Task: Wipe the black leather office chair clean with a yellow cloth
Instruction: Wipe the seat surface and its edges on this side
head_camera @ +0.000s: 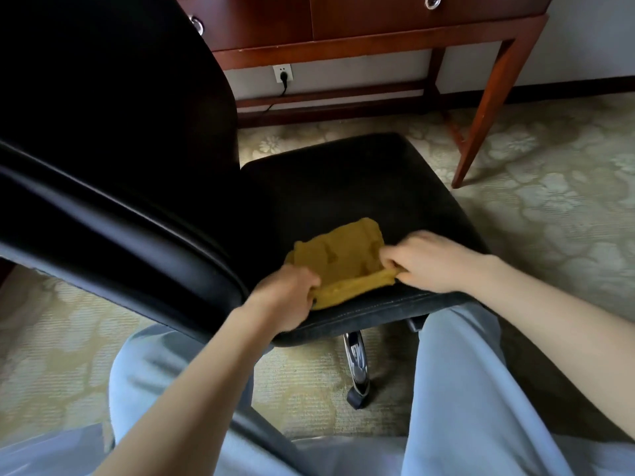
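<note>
The black leather office chair [360, 187] fills the middle of the view, its seat facing me and its tall backrest rising on the left. A yellow cloth [343, 255] lies spread on the near part of the seat. My left hand [285, 297] grips the cloth's near left corner with curled fingers. My right hand [429, 261] pinches the cloth's near right edge. Between the two hands the near edge of the cloth is folded up and stretched.
A dark wooden desk [378, 25] with drawers stands behind the chair, one leg [481, 121] to the right of the seat. A wall socket [283, 74] with a plugged cable sits under it. Patterned carpet [556, 187] surrounds the chair. A chrome chair-base leg with a castor [357, 372] is between my knees.
</note>
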